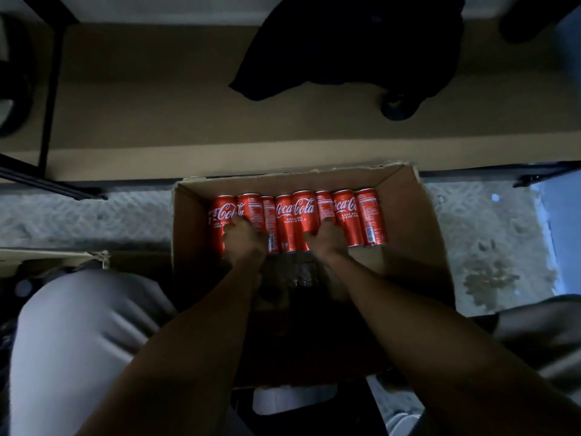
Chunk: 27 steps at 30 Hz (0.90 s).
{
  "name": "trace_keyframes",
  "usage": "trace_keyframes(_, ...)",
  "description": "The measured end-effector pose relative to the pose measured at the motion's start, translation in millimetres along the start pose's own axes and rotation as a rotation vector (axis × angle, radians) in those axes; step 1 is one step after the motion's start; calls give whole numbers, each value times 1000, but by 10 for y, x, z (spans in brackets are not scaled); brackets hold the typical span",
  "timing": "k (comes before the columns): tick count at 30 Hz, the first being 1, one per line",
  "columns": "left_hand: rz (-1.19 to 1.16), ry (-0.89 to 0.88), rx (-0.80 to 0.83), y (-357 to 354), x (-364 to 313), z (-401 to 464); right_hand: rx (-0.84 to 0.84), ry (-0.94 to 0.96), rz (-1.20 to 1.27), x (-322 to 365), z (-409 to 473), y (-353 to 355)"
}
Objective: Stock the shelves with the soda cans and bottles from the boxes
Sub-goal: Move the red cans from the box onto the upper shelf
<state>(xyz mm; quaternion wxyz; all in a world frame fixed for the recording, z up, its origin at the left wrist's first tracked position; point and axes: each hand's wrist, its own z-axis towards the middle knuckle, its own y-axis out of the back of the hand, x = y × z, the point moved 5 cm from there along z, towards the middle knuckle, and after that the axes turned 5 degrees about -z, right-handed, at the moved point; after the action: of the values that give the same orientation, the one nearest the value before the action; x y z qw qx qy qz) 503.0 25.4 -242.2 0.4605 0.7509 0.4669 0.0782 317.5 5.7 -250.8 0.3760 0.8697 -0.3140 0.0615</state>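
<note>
Cans [295, 217] of red cola, eight showing, stand in a single row against the far wall of an open cardboard box [405, 221], sides touching one another. Box sits on a speckled floor [78, 215], its far wall close against the lower edge of a tan shelf [151, 99].

Left hand [242, 239] is down inside the box at the left part of the row, fingers curled over the lower part of the second can from the left; grip reads as grasping that can, though dim light hides the fingertips. Right hand [327, 240] is inside the box near the middle of the row, fingers curled about the can fifth from the left; grip reads as grasping it. Both forearms run from the near edge of the view into the box.

Near half of the box is in deep shadow; contents there cannot be told.

Shelf board beyond the box carries a dark cloth-like shape [330, 48] toward its right part. Black metal frame [50, 99] of the shelf stands left of the box.

Person's knee in light grey trousers [78, 335] is left of the box, nearer the camera. A second cardboard edge [56, 258] shows just beyond that knee, left of the box
</note>
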Motion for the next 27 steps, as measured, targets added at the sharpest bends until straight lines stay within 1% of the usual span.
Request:
trace_keyframes(3, 110, -19, -21, -90, -6, 57, -20, -46, -39, -14, 80, -119)
trace_keyframes(8, 250, -45, -16, -186, -66, 110, -58, -44, -159, 23, 177, -232)
trace_keyframes(11, 351, -57, -35, -218, -61, 126, -51, -51, -224, 15, 227, -281)
trace_keyframes(13, 371, -59, -32, -226, -47, 125, -51, -42, -246, 30, 257, -279)
trace_keyframes(15, 355, -57, -13, -214, -67, 110, -28, -30, -214, 58, 281, -249)
trace_keyframes(17, 311, -51, 5, -208, -88, 83, 53, -31, -114, 71, 316, -239)
trace_keyframes(19, 232, -42, 31, -209, -113, 66, 171, -80, 71, 38, 337, -223)
trace_keyframes(21, 71, -25, 88, -193, -123, 51, 290, -164, 303, -11, 309, -197)
trace_keyframes(23, -126, 11, 170, -177, -75, 38, 383, -190, 422, -61, 249, -173)
trace_keyframes(25, -331, 73, 260, -194, 10, -16, 418, -169, 456, -114, 147, -138)
trace_keyframes(27, -488, 66, 308, -210, 84, -74, 394, -132, 510, -157, 45, -89)
